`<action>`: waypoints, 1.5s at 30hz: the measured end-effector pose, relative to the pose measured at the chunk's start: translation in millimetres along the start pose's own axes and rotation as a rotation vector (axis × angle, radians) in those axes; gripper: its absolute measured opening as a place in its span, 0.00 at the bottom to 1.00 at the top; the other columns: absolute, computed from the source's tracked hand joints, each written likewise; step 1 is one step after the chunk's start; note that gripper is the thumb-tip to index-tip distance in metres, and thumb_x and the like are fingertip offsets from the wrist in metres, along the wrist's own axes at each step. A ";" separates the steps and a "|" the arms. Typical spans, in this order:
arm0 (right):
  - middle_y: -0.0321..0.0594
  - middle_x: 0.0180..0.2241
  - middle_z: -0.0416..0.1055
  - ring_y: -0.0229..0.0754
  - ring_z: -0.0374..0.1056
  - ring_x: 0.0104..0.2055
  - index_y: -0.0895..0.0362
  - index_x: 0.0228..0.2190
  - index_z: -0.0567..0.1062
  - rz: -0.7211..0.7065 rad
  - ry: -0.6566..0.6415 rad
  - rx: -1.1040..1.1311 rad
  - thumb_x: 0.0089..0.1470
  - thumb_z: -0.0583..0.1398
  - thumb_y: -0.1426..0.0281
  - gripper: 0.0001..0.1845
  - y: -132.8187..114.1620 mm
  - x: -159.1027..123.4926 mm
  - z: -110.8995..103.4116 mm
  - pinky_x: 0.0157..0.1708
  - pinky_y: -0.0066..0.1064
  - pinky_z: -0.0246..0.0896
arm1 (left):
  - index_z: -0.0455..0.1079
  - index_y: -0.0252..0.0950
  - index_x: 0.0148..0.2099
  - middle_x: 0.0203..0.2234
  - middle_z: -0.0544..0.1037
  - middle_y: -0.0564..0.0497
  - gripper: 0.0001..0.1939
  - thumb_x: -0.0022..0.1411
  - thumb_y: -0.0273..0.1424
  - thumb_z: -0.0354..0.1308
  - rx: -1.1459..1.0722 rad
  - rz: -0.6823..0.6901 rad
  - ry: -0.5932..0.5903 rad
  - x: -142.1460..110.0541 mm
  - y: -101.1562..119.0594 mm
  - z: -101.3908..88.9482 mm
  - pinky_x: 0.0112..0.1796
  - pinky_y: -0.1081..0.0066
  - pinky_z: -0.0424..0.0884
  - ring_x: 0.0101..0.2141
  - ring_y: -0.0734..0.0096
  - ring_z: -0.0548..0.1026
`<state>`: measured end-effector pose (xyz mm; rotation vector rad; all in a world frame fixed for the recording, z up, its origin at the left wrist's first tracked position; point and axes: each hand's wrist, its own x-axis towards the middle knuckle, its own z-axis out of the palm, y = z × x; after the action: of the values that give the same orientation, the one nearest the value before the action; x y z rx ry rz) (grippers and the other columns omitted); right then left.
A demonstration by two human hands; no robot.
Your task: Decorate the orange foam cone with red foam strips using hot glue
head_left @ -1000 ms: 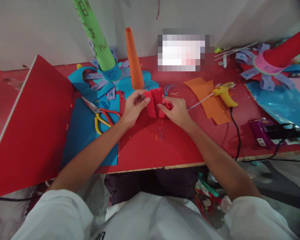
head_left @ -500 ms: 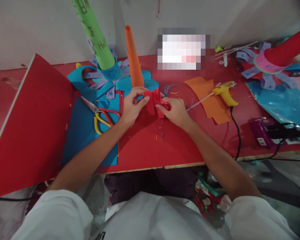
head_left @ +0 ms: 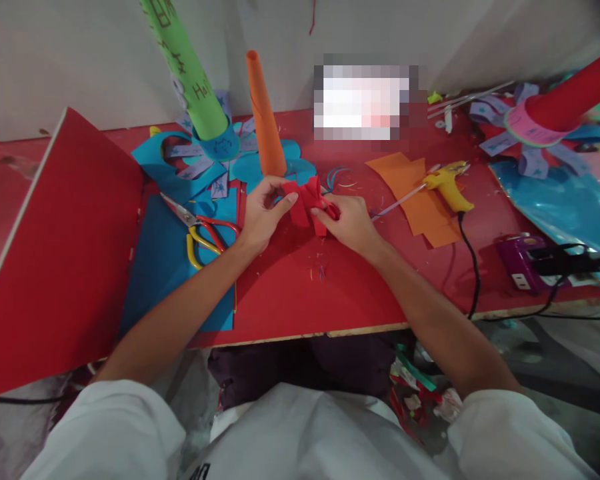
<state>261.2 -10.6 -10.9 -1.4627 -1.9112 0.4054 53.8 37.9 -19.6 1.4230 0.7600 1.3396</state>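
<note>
Both hands grip one folded piece of red paper (head_left: 300,207) cut into strips, held above the red table. My left hand (head_left: 265,210) pinches its left side between thumb and fingers. On the right side, my right hand (head_left: 351,220) is closed round a curled strip; the fingertips are partly hidden behind the paper. Just behind stands an orange paper cone (head_left: 266,120) on a blue petal-shaped base (head_left: 300,167). Left of my left hand, scissors (head_left: 200,227) with red and yellow handles lie on blue paper (head_left: 170,267).
A yellow glue gun (head_left: 450,187) rests on orange paper (head_left: 395,180) at right. Beyond its cord lies a purple power socket (head_left: 523,263). A green paper tube (head_left: 195,87) stands back left, a red tube (head_left: 580,93) back right. A red board (head_left: 65,253) leans at left.
The red paper has shifted slightly in my fingers, its left strip now tilted a little more. Both hands keep their hold in nearly the same place.
</note>
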 end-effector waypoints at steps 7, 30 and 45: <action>0.38 0.24 0.69 0.44 0.62 0.27 0.52 0.27 0.70 0.013 0.013 -0.003 0.65 0.61 0.58 0.16 -0.1 -0.1 -0.2 0.33 0.38 0.50 | 0.76 0.40 0.41 0.35 0.78 0.54 0.21 0.59 0.49 0.77 0.010 0.022 0.035 0.5 0.3 -0.7 0.44 0.71 0.73 0.38 0.73 0.76; 0.40 0.28 0.75 0.46 0.68 0.31 0.52 0.29 0.74 0.022 -0.009 0.002 0.64 0.62 0.60 0.13 0.3 0.4 -0.3 0.34 0.38 0.56 | 0.74 0.43 0.44 0.35 0.77 0.55 0.24 0.57 0.50 0.78 -0.054 -0.015 -0.041 -0.8 -0.2 2.2 0.39 0.73 0.73 0.36 0.74 0.75; 0.38 0.27 0.70 0.43 0.67 0.32 0.54 0.29 0.73 0.066 0.013 0.485 0.65 0.57 0.39 0.31 -6.2 2.7 1.3 0.36 0.36 0.64 | 0.79 0.39 0.45 0.43 0.82 0.47 0.17 0.73 0.48 0.64 0.180 0.119 -0.328 -1.7 -1.4 -1.7 0.49 0.66 0.74 0.46 0.67 0.78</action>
<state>255.5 -9.8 -7.2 -1.1990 -1.6075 0.8232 52.2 37.2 -21.7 1.8012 0.5965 1.1066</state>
